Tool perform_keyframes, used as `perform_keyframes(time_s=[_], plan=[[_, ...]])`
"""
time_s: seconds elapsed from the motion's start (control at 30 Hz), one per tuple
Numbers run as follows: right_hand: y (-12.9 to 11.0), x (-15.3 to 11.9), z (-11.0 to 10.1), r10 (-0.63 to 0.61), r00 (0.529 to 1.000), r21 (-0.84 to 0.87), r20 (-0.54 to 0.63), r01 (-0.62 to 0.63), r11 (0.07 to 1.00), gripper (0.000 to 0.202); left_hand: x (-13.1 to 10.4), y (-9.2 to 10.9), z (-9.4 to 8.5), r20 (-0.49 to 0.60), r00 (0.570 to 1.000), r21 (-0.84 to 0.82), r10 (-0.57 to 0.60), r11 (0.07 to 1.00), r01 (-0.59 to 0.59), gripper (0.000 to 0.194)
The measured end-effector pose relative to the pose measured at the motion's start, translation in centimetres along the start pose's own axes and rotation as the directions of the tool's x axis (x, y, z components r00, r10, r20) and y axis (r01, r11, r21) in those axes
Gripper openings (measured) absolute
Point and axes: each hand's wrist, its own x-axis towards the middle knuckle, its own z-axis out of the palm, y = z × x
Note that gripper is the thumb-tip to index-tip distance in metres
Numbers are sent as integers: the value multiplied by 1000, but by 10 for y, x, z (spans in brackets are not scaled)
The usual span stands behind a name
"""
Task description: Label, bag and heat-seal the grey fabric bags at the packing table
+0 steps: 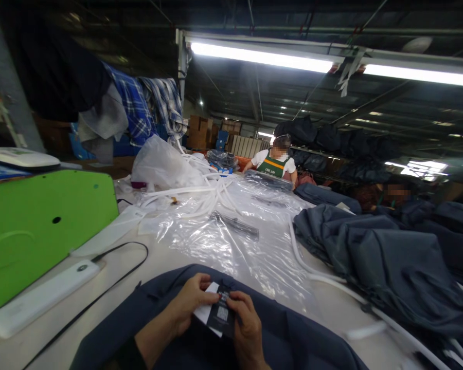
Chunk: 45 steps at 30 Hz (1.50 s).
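Observation:
A small black-and-white printed tag [223, 311] with a square code sits between my two hands, over dark navy fabric [289, 334]. My left hand [191, 303] pinches its white left part between thumb and fingers. On the other side, my right hand [247, 321] has its thumb on the dark face and its fingers curled behind the tag. The fabric lies spread at the near edge of the table, under both hands. Just beyond it are clear plastic bags [224, 252], flat and shiny.
At left stand a bright green machine [50, 221] and a white power bank [46, 298] with a black cable. White piping strips [204, 198] lie tangled mid-table. Dark fabric [386, 267] is heaped at right. A person in a green apron [272, 165] works across the table.

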Motion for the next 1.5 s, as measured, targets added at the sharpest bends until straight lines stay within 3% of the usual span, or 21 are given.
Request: perform_keyframes(time_s=[0.2,0.37,0.63,0.9,1.0,1.1,1.2,1.27,1.33,1.4,1.5], plan=[[-2,-4,-7,-106,994,-111,25,108,988,34,-9,-7,2,119,993,-11,-14,1000,15,54],[-2,-4,-18,-183,978,-224,101,201,954,43,-10,-12,1,142,990,-74,-21,997,32,56],[-11,-8,-16,-300,940,-410,163,341,846,52,-20,-8,14,83,996,-63,-22,998,27,58],[-15,-10,-14,-413,872,-560,264,487,670,58,-30,-2,24,10,1000,-10,19,1000,-19,52],[-11,-21,-6,-371,900,-563,227,433,705,57,-32,-1,25,-2,999,25,39,999,-39,47],[-11,-31,-2,-255,939,-491,232,339,802,54,-28,6,19,11,1000,31,11,999,-11,49],[-13,-33,-5,-3,986,-486,164,83,870,40,-19,19,7,27,998,38,-49,998,47,48],[-13,-28,-9,220,968,-452,123,-142,881,40,-15,29,0,33,995,57,-97,994,95,49],[-10,-16,-13,364,918,-417,158,-273,867,39,-12,37,-4,45,988,78,-147,987,143,52],[-5,1,-15,384,899,-431,211,-267,862,38,-12,41,-5,69,981,92,-182,980,175,56],[6,30,-14,309,902,-466,302,-143,873,37,-12,39,-4,117,973,98,-198,977,187,57]])
